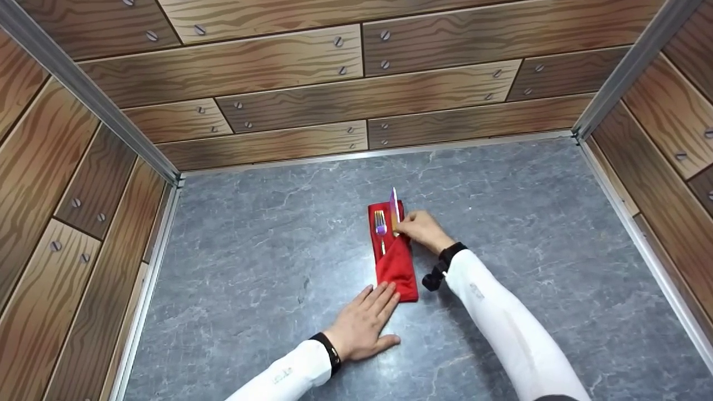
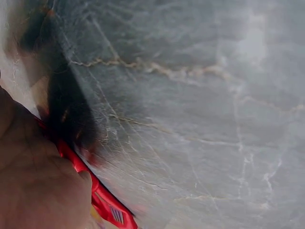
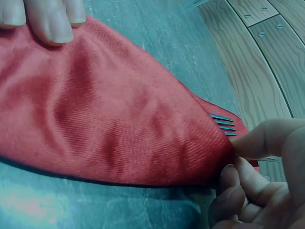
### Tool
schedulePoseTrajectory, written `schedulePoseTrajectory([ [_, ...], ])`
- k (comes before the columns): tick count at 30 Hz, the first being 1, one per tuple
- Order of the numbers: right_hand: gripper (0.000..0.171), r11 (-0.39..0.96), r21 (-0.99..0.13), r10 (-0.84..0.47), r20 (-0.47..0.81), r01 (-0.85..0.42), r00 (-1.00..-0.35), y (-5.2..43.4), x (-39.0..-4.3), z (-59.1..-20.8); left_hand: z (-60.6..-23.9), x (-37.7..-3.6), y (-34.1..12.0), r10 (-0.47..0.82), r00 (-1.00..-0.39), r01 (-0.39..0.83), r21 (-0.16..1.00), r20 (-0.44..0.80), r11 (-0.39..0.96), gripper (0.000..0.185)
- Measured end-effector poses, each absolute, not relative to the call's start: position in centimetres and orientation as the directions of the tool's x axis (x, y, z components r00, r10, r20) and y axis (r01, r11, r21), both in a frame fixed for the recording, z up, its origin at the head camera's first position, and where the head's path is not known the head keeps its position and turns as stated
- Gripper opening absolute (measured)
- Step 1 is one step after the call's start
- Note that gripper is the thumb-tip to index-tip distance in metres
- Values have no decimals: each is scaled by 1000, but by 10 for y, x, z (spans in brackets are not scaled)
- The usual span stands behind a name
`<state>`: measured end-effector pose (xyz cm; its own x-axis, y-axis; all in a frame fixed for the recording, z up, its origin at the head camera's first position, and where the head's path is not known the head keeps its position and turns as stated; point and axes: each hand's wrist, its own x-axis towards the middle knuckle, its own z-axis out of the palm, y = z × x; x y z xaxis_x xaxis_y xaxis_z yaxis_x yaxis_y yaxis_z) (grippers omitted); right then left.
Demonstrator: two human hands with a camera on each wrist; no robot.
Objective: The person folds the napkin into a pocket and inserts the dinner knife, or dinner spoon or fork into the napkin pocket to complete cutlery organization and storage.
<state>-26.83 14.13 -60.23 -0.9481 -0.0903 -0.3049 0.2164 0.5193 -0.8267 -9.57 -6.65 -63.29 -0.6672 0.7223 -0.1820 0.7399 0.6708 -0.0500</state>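
A red napkin (image 1: pixel 396 273) lies folded into a narrow pocket on the grey marbled surface. From its opening shows a fork (image 1: pixel 380 221), tines toward the back wall; the fork's lower part is hidden under the fold. Beside it on the right, a shiny iridescent knife (image 1: pixel 394 203) points the same way. My right hand (image 1: pixel 421 229) pinches the knife low down, right at the pocket's edge; in the right wrist view the fingers hide it. With fingers straight, my left hand (image 1: pixel 363 323) presses on the napkin's near left end. Its fingertips (image 3: pixel 57 31) rest on the cloth.
Wood-patterned panels (image 1: pixel 289 100) wall the surface at the back and on both sides, with metal strips (image 1: pixel 640 228) along the edges. A black wrist camera (image 1: pixel 433 278) hangs by my right wrist, close beside the napkin.
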Motion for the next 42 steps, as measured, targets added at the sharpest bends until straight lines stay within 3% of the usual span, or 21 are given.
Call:
schedulePoseTrajectory([
  [4, 12, 483, -834, -117, -365, 268, -924, 143, -266, -600, -630, -96, -67, 719, -668, 736, -31, -191, 676, 87],
  [13, 7, 309, -806, -186, -572, 505, -799, 150, -263, -596, -632, -97, -64, 716, -670, 727, 24, -198, 687, 87],
  [24, 5, 345, -776, -219, -614, 528, -759, 155, -266, -595, -629, -95, -65, 691, -682, 703, 46, -239, 709, 90],
  [30, 9, 371, -783, -210, -594, 499, -776, 151, -262, -593, -629, -96, -66, 702, -674, 715, 34, -232, 698, 90],
  [37, 10, 389, -823, -153, -500, 414, -852, 151, -254, -596, -630, -96, -66, 697, -676, 710, 45, -241, 703, 90],
  [42, 27, 429, -860, -135, -363, 276, -922, 151, -247, -604, -630, -96, -66, 694, -679, 705, 52, -239, 707, 91],
])
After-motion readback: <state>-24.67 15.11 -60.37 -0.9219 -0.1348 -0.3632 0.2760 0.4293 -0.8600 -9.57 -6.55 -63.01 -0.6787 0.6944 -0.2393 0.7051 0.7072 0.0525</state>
